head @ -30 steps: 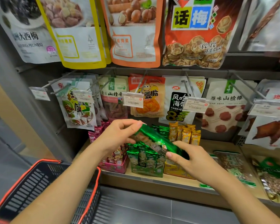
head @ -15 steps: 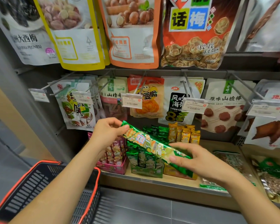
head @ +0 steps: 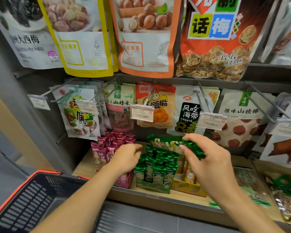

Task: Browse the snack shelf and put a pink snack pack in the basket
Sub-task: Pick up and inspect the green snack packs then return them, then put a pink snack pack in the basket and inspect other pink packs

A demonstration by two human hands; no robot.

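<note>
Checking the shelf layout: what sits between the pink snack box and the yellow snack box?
In the head view, the green snack box stands between the pink snack box and the yellow snack box, on the shelf.

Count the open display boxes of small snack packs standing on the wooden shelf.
3, side by side: pink box behind the left hand, green box in the middle, yellow box under the right hand. More could be hidden.
</note>
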